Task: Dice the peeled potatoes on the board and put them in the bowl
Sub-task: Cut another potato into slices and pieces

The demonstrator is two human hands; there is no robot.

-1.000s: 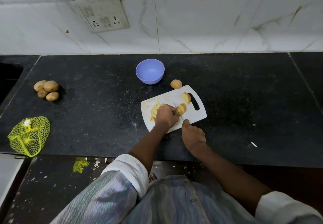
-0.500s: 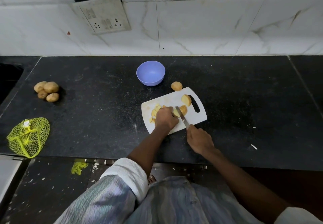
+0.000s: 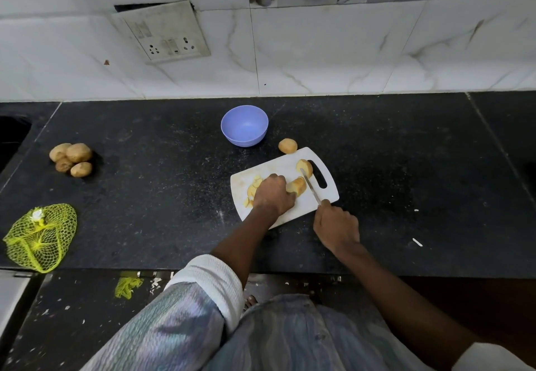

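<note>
Knife (image 3: 310, 186) handle inside right hand (image 3: 336, 227); cut pieces (image 3: 251, 191) partly under left hand (image 3: 272, 195).

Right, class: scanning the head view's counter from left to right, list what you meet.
yellow net bag → pile of unpeeled potatoes → purple bowl → left hand → lone potato → right hand holding the knife

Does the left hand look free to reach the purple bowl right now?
Probably not yet: the left hand holds a potato piece on the board. The path to the bowl looks unobstructed.
</note>
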